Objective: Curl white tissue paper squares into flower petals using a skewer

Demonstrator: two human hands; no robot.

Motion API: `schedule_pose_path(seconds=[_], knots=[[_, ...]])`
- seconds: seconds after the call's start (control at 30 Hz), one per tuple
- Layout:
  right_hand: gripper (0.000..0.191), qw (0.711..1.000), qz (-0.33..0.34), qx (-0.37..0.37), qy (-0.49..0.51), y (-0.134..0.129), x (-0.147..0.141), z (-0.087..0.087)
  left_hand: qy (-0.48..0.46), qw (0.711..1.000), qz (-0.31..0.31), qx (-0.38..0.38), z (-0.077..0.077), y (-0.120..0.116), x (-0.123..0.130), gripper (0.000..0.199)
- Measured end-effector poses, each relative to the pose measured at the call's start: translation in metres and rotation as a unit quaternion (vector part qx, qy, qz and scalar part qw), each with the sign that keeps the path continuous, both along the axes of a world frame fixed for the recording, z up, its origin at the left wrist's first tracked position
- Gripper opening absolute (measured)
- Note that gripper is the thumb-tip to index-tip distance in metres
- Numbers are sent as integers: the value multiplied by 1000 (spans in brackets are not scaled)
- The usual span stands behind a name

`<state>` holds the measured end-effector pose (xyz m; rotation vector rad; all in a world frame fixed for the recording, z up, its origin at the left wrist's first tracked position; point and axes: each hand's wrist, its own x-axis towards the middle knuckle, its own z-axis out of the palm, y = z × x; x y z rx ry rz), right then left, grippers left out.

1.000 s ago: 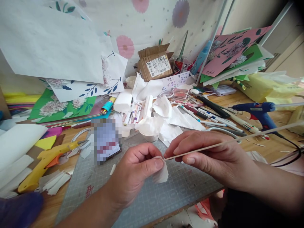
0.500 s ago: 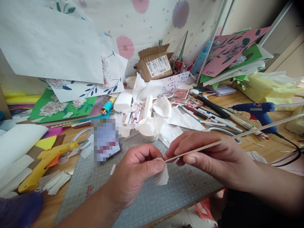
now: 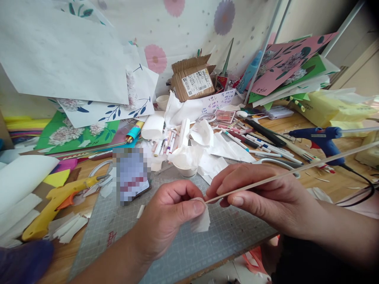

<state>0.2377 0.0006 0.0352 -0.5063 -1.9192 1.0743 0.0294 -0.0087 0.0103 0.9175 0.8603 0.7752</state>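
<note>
Over the grey cutting mat, my left hand is closed, pinching a small piece of white paper between thumb and fingers. My right hand grips a long thin pale stick with thumb and fingertips. The stick slants from the upper right down to the left thumb, where its tip meets the paper. Whether the tip is wrapped in the paper is hidden by the thumb. Just beyond my hands stands a paper cup with crumpled white paper in it.
A phone-like device, partly blurred, lies at the mat's far left. Yellow and blue glue guns flank the work area. Pens and white paper scraps crowd the back, before a cardboard box. Scissors lie near my right hand.
</note>
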Motion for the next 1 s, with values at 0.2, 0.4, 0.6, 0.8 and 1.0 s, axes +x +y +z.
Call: schedule_pose_path(seconds=[0.2, 0.4, 0.6, 0.8, 1.0], knots=[[11, 1000, -4, 0, -8, -1, 1, 1, 3, 1000, -6, 2, -3, -1, -2, 19], [12, 1000, 0, -2, -14, -1, 2, 2, -4, 1000, -14, 4, -4, -2, -4, 21], [12, 1000, 3, -4, -12, -2, 3, 4, -18, 1000, -19, -6, -2, -2, -2, 22], [11, 1000, 17, -19, 3, -1, 2, 5, -15, 1000, -23, 2, -3, 0, -2, 20], [13, 1000, 9, -7, -25, -2, 2, 4, -8, 1000, -24, 2, -3, -2, -3, 20]])
